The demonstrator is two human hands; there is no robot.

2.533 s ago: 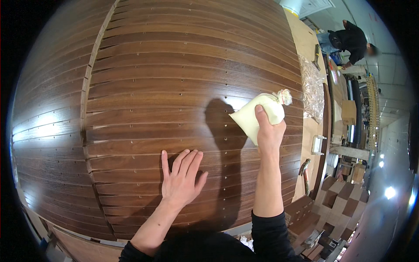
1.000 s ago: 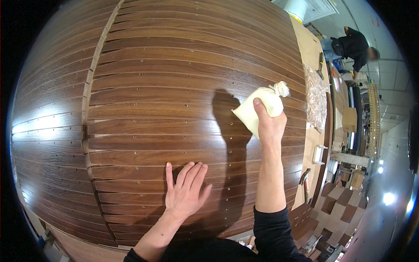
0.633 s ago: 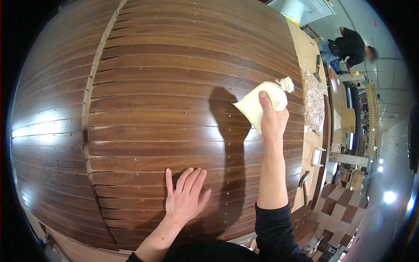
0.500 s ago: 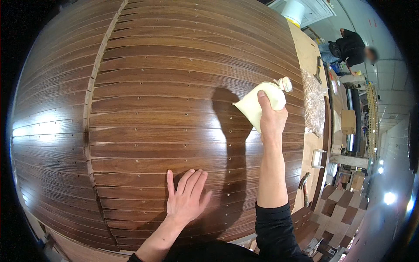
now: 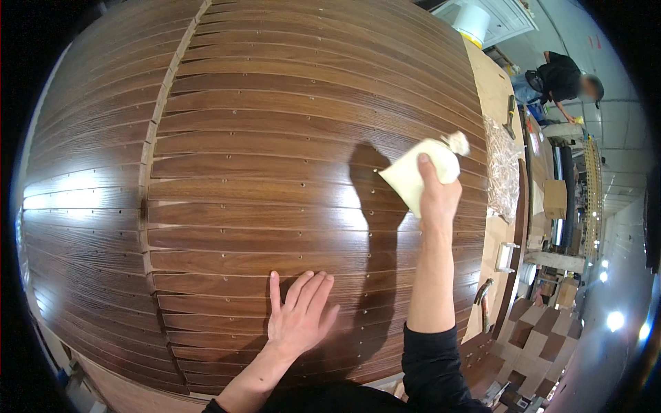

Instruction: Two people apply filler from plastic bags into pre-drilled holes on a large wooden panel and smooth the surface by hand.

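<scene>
My right hand (image 5: 439, 197) grips a cream-coloured piping bag (image 5: 418, 169), its thumb along the top and its tied end sticking up beyond the fist. The bag's pointed tip faces left, just beside a small white spot on the dark brown wooden boards (image 5: 265, 143). Rows of small holes run across these boards. Spread with the fingers apart, my left hand (image 5: 300, 315) rests on the boards nearer to me and holds nothing. The shadow of my right arm and the bag falls to the left of them.
Along the right edge lie a clear bag of small wooden pegs (image 5: 502, 168), a hammer (image 5: 509, 117), a white bracket-like piece (image 5: 507, 257) and a curved-handled tool (image 5: 484, 303). A white bucket (image 5: 472, 26) stands at the far right corner. Another person (image 5: 556, 79) works beyond.
The view has shifted slightly. The bag's tip has drawn a little to the right over the boards, and a white spot now shows beside it. My left hand stays in place.
</scene>
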